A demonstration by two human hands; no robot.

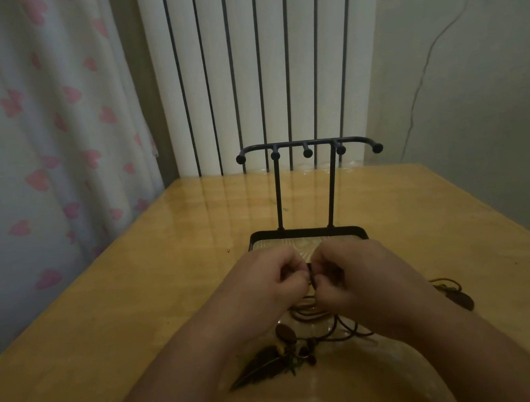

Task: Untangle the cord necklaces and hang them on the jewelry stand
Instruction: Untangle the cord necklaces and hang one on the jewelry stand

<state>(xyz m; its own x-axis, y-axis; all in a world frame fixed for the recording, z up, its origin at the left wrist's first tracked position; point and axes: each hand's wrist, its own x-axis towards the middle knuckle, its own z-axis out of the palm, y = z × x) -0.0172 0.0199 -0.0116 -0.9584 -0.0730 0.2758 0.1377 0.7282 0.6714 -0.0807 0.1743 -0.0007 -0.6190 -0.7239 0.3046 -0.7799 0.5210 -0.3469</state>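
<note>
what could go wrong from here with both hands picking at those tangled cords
The left hand and right hand pinch the cords close together; pulling apart could tighten the tangle. The feather pendant lies on the table between the forearms, so lifting the cords may drag and snag it. The jewelry stand sits just beyond the knuckles; a sharp tug might knock it.
</note>
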